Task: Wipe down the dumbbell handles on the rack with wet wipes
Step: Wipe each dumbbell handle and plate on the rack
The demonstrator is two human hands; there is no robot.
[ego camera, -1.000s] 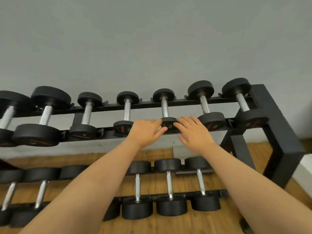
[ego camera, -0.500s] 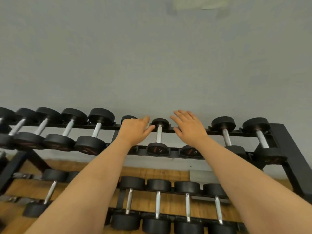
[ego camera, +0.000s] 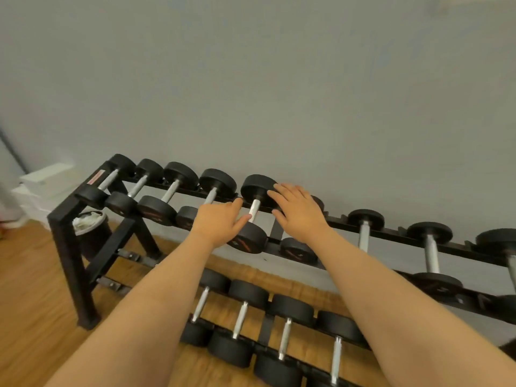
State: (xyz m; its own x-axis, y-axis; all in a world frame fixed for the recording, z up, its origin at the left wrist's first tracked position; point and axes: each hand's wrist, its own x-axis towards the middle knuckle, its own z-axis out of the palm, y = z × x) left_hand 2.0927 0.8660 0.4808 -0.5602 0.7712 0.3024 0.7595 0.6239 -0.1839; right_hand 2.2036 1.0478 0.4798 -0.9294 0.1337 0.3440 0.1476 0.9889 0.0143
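- At the left end of the dumbbell rack (ego camera: 67, 247), a black bin (ego camera: 95, 238) holds crumpled white material (ego camera: 83, 220).
- Your left hand (ego camera: 220, 223) is relaxed, its fingers straight, the tips just beside a steel dumbbell handle (ego camera: 254, 210) on the top tier.
- Your right hand (ego camera: 298, 213) hovers flat with its fingers spread, just right of that handle, over the back rail.

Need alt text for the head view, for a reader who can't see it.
The left hand and right hand, open and holding no wipe, flank a silver dumbbell handle on the top tier of a black rack against a grey wall.
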